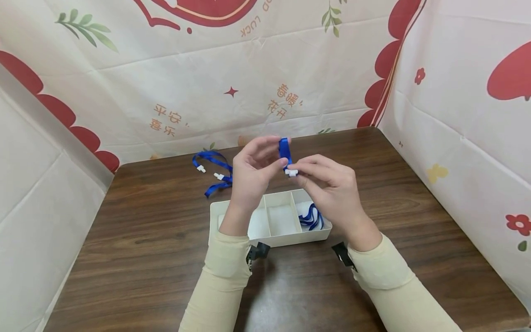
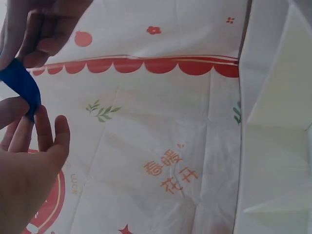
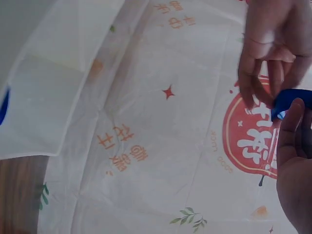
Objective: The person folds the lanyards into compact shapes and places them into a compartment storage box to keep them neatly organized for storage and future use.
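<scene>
Both hands are raised over the box, holding a blue lanyard point(image 1: 284, 149) with a white plastic clip point(image 1: 292, 173). My left hand point(image 1: 251, 177) pinches the folded strap between thumb and fingers. At the clip end, the thumb and fingertips of my right hand point(image 1: 333, 186) pinch the lanyard close to the white clip. In the left wrist view the blue strap point(image 2: 24, 87) bends between the two hands. The right wrist view shows the strap point(image 3: 292, 97) at the fingertips of both hands, partly cut off by the frame edge.
Below the hands is a white box point(image 1: 286, 240) with three compartments; a coiled blue lanyard point(image 1: 312, 219) lies in its right one. Behind it to the left, more blue lanyards point(image 1: 217, 157) with white clips lie on the brown wooden table point(image 1: 157, 240). Printed cloth point(image 1: 199, 83) hangs around the table.
</scene>
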`<state>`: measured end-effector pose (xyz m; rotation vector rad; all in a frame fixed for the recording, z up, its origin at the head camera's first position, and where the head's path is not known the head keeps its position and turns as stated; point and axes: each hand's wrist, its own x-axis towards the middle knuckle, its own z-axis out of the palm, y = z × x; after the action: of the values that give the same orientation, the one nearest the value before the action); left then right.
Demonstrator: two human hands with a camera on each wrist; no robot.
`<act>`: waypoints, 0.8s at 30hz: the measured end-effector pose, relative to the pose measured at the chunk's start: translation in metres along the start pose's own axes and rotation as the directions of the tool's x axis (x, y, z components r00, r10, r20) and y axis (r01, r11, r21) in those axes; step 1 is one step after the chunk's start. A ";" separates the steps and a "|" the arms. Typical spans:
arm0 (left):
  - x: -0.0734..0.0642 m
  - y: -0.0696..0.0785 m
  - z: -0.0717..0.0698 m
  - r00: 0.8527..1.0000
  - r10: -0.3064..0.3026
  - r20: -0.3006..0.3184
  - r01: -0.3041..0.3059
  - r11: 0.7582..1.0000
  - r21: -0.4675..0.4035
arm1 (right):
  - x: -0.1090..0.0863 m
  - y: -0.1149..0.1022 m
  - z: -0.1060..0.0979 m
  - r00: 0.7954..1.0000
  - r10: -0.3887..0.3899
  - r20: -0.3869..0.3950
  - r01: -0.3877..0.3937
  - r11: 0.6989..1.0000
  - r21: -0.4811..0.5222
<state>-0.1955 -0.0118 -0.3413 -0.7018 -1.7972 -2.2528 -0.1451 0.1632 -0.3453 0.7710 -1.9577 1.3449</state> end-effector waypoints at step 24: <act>-0.020 0.000 0.010 0.993 0.086 0.086 -0.099 0.981 0.164 | 0.018 -0.009 -0.016 0.741 0.652 0.159 -0.667 0.742 0.066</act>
<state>-0.1753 -0.0057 -0.3495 -0.8337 -1.9206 -2.0123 -0.1464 0.1739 -0.3220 0.1832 -2.3931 1.8687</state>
